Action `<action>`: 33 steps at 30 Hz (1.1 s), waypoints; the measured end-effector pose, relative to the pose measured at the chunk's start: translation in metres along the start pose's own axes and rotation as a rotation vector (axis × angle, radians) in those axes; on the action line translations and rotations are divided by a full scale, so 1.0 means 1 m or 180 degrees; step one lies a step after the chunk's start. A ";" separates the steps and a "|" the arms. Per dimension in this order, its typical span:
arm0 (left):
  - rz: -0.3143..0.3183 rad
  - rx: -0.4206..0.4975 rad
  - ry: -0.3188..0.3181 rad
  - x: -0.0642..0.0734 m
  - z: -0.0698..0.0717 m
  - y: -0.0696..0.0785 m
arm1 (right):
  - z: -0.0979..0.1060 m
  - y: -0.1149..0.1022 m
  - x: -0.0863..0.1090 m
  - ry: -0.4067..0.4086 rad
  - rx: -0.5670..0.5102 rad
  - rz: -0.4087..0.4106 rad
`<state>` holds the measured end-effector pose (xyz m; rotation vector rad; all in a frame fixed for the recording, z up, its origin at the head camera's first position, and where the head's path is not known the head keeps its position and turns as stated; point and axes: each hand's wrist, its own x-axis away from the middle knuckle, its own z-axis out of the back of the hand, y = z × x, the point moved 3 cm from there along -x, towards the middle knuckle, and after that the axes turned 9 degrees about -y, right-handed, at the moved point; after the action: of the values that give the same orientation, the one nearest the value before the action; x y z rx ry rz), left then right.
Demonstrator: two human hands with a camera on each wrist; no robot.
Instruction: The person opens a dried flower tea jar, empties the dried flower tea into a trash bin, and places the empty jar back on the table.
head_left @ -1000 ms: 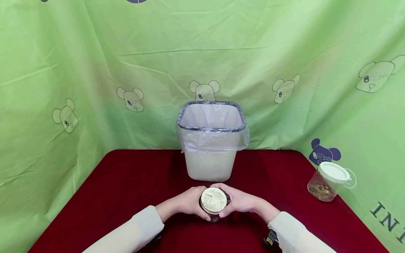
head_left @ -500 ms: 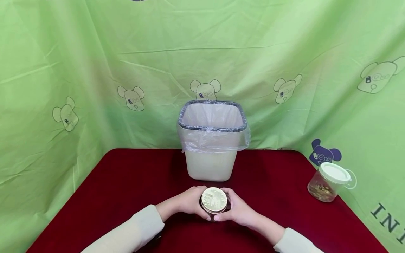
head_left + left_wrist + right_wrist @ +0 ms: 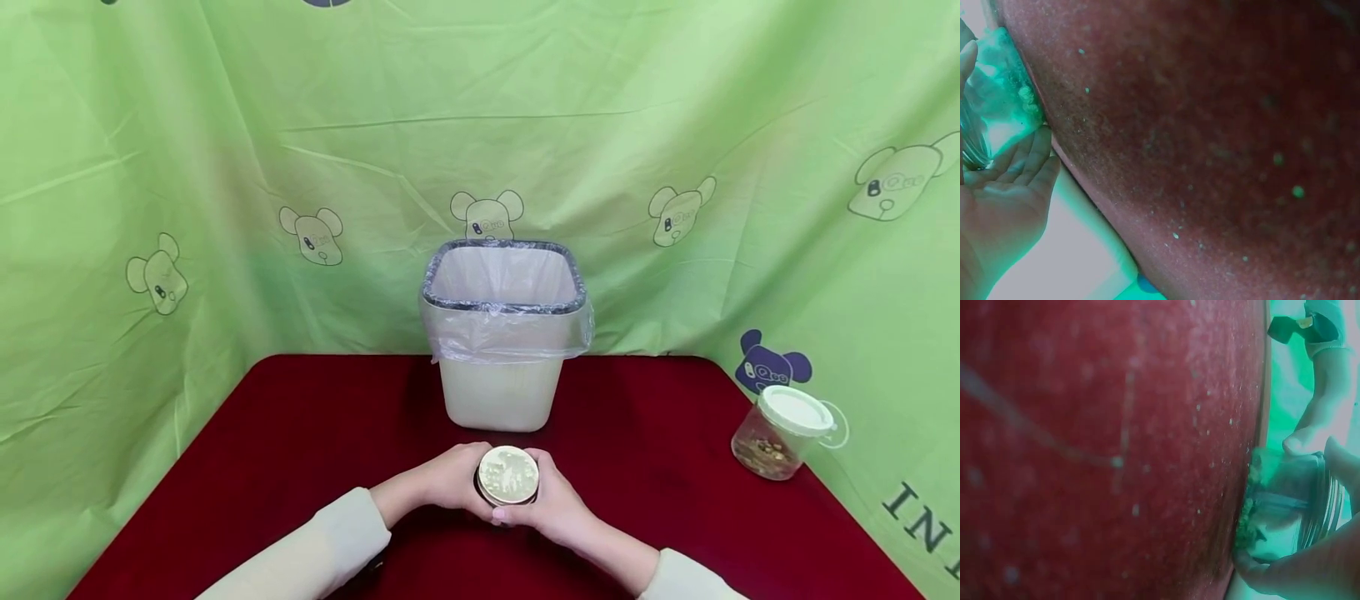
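Note:
A clear jar (image 3: 1279, 515) with a round gold lid (image 3: 508, 475) stands on the red table near the front, with small bits at its bottom. My left hand (image 3: 453, 479) holds the jar from the left, its palm and fingers (image 3: 1013, 206) along the side in the left wrist view. My right hand (image 3: 553, 504) grips it from the right, up by the lid, its thumb at the near side and fingertips at the far side. In the head view, the two thumbs come close together in front of the jar, and the hands hide most of its body.
Behind the jar stands a white bin (image 3: 502, 392) lined with a thin clear bag (image 3: 510, 333). At the table's right edge is a clear tub (image 3: 772, 437) with a white lid and brownish pieces inside. Green cloth (image 3: 360, 150) hangs around the red table (image 3: 315, 433).
The right hand has swung round the jar: its thumb has moved left along the near side, and its forearm has dropped toward the front. The left hand keeps its place.

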<state>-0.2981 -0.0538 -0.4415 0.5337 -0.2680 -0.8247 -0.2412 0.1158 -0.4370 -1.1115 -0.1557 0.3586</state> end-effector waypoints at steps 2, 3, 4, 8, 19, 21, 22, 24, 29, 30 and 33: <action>0.0019 0.0004 -0.0001 0.000 0.000 0.000 | 0.002 0.001 -0.001 -0.0093 -0.0001 0.0066; 0.0022 0.0005 -0.0002 0.000 0.000 0.001 | 0.004 0.002 -0.002 -0.0156 0.0002 0.0097; 0.0023 0.0003 -0.0003 0.000 0.000 0.001 | 0.005 0.003 -0.003 -0.0229 -0.0002 0.0128; 0.0064 -0.0014 -0.0050 0.000 0.001 0.000 | 0.012 0.008 -0.009 -0.0595 -0.0041 0.0305; 0.0112 -0.0004 -0.0094 -0.001 0.000 -0.003 | 0.027 0.014 -0.028 -0.1540 -0.0427 0.0542; 0.0112 -0.0003 -0.0096 -0.001 0.000 -0.003 | 0.028 0.014 -0.030 -0.1655 -0.0536 0.0560; 0.0112 -0.0002 -0.0098 -0.001 0.000 -0.003 | 0.028 0.014 -0.031 -0.1696 -0.0571 0.0566; 0.0117 0.0003 -0.0104 -0.001 0.000 -0.003 | 0.028 0.014 -0.032 -0.1737 -0.0621 0.0578; 0.0141 0.0043 -0.0132 -0.002 0.000 -0.003 | 0.029 0.013 -0.027 -0.1639 -0.0510 0.0559; 0.0144 0.0054 -0.0140 -0.002 0.000 -0.003 | 0.029 0.013 -0.026 -0.1591 -0.0494 0.0518; 0.0152 0.0071 -0.0156 -0.002 0.000 -0.002 | 0.029 0.011 -0.020 -0.1400 -0.0549 0.0337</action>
<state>-0.3008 -0.0538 -0.4423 0.5265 -0.3342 -0.7899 -0.2704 0.1374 -0.4333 -1.2009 -0.5254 0.6931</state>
